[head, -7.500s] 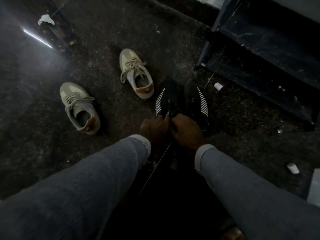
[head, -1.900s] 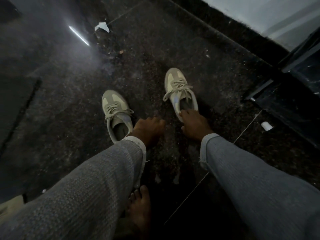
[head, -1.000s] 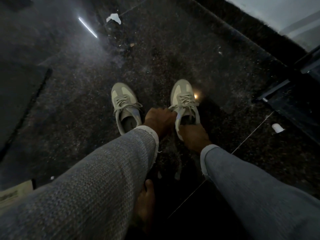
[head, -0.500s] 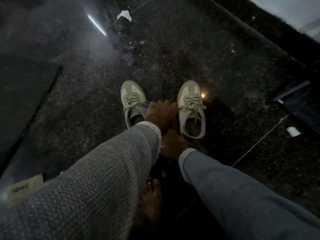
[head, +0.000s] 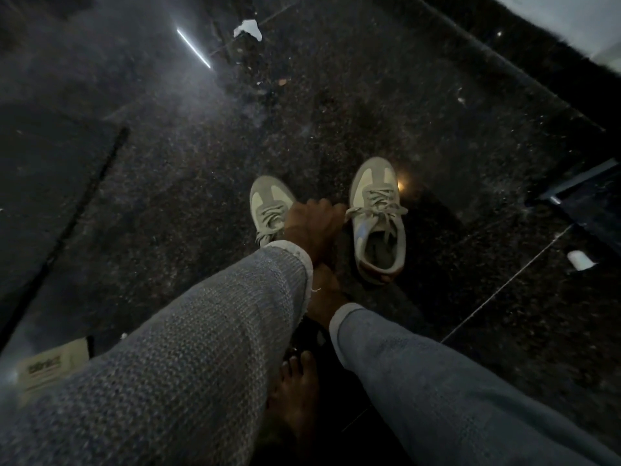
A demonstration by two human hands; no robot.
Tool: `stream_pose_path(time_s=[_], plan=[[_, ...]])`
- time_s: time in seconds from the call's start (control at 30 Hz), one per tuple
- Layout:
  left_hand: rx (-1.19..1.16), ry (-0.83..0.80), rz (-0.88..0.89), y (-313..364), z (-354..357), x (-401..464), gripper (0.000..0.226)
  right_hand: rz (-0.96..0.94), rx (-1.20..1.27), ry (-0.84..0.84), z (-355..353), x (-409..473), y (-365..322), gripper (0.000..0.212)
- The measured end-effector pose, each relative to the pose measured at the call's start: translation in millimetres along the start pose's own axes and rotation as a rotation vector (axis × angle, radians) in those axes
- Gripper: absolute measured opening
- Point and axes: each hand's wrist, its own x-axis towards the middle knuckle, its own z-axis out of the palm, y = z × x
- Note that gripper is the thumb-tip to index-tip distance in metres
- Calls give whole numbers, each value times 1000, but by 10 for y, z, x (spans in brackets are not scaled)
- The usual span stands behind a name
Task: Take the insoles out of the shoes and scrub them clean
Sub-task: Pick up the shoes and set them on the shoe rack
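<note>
Two beige lace-up sneakers stand side by side on the dark speckled floor. The left sneaker (head: 268,206) shows only its toe and laces. My left hand (head: 314,227) lies over its rear part, fingers curled down along its inner side. The right sneaker (head: 376,223) stands free, and its grey insole (head: 379,252) shows inside the opening. My right hand (head: 326,292) sits low between the shoes near their heels. My left sleeve covers its fingers. No insole is out of a shoe.
My bare foot (head: 299,391) rests on the floor between my arms. A white paper scrap (head: 248,28) lies far back and a small white object (head: 579,260) at the right. A dark shelf unit's corner (head: 591,203) juts in at the right. A pale printed card (head: 50,368) lies at the lower left.
My left hand has shifted from between the shoes onto the left sneaker's rear. My right hand has drawn back from the right sneaker's heel and gone under my left wrist.
</note>
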Motion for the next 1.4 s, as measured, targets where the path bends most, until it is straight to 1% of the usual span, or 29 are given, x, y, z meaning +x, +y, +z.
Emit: stream_pose_path(time_s=[0.07,0.1,0.17,0.23,0.27,0.37,0.43,0.53,0.63,0.73,0.8,0.83,0.9,0.97,1.03,1.1,1.17,1.23,1.3,1.33,1.4], plan=[[-2,-5,9,-1,5,-1,34,-29,-21,152,32,3,51,39],[-4,11,10,2,3,4,33,-20,56,197,16,-12,91,41],[-16,77,3,8,-28,19,34,-20,145,238,-53,29,251,44],[-29,168,11,21,-77,40,42,60,235,237,-174,26,435,46],[-39,216,18,37,-108,46,46,92,269,298,-204,20,543,47],[-98,347,31,102,-173,56,52,224,281,324,-415,-43,778,36],[-165,422,36,157,-216,57,58,251,255,334,-550,-99,944,33],[-217,477,32,239,-235,86,67,251,188,432,-748,-304,1226,28],[-184,446,13,364,-158,102,70,268,90,497,-835,-587,1469,27],[-172,287,69,527,-65,128,70,285,99,548,-802,-815,1679,17],[-190,175,102,659,7,134,70,310,104,570,-706,-932,1818,16],[-187,134,106,720,52,122,70,320,99,566,-638,-972,1862,16],[-146,36,122,832,172,93,66,351,116,498,-471,-1008,1941,18],[-119,-105,165,902,301,57,62,366,140,381,-293,-1004,1993,19],[-85,-182,232,941,390,34,52,369,140,265,-141,-1005,2026,20],[-63,-206,256,962,415,55,45,365,118,175,-18,-1011,2033,26],[-79,-213,242,989,414,73,43,369,93,102,73,-1011,2010,26],[-97,-191,243,1012,439,79,44,369,82,-1,159,-991,1963,24],[-95,-157,247,1051,517,66,44,384,127,-111,263,-973,1902,26],[-95,-154,236,1072,561,62,46,398,169,-132,323,-967,1863,25],[-118,-178,209,1129,634,62,51,457,216,-77,464,-957,1772,24]])
